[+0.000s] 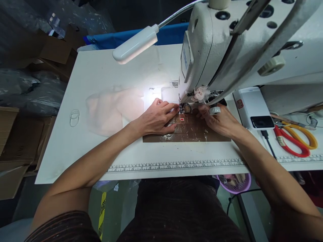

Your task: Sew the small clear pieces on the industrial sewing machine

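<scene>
Head view | left hand (160,117) on brown sheet (195,133), thumb apart, fingertips by presser foot (181,109); pinching anything, can't tell | right hand (220,121) partly behind ridged knob (215,110), fingertips obscured, grip can't tell | brown sheet below presser foot, far edge hidden | sewing machine (203,47) cut off top and right

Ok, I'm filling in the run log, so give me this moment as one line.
left hand: over brown sheet, beside presser foot | right hand: presser foot's other side, grip partly hidden | lamp: lit
</scene>
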Demonstrator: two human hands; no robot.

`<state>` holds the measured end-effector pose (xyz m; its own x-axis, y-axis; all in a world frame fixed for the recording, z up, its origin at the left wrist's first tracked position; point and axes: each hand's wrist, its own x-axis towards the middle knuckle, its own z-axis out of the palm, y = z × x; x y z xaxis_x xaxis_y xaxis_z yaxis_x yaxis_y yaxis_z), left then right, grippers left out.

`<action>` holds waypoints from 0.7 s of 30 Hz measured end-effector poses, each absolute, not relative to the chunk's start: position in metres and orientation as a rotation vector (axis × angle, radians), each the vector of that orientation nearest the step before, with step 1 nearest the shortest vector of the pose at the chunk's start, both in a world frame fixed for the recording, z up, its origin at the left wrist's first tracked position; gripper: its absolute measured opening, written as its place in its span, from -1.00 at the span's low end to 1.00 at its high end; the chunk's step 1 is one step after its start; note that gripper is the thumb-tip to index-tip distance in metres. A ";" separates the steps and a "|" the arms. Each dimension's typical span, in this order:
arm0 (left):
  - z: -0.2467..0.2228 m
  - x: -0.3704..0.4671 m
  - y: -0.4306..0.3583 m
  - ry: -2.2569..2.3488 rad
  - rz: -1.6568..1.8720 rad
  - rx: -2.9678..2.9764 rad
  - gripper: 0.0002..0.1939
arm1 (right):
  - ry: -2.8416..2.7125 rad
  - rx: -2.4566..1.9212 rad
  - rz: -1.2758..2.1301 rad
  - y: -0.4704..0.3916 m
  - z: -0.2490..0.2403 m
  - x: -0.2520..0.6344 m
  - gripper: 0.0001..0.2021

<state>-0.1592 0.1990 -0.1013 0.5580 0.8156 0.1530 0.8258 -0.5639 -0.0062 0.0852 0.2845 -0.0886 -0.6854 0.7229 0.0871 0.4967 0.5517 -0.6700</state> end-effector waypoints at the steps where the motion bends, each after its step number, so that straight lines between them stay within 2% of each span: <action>1: -0.102 -0.159 0.199 -1.439 -0.213 -2.702 -0.44 | -2.466 -0.974 0.877 0.282 -0.087 0.086 -0.55; 8: -0.110 -0.159 0.198 -1.595 -0.452 -2.558 -0.54 | -2.393 -0.927 0.818 0.269 -0.090 0.099 -0.73; 12: -0.112 -0.157 0.196 -1.827 -0.605 -2.327 -0.40 | -2.375 -0.901 0.771 0.269 -0.097 0.102 -0.76; 16: -0.108 -0.154 0.195 -1.881 -0.442 -2.364 -0.37 | -2.618 -0.750 0.824 0.259 -0.078 0.101 -0.68; 21: -0.093 -0.160 0.218 -1.820 -0.197 -2.351 -0.46 | -2.846 -0.478 0.900 0.228 -0.012 0.107 -0.69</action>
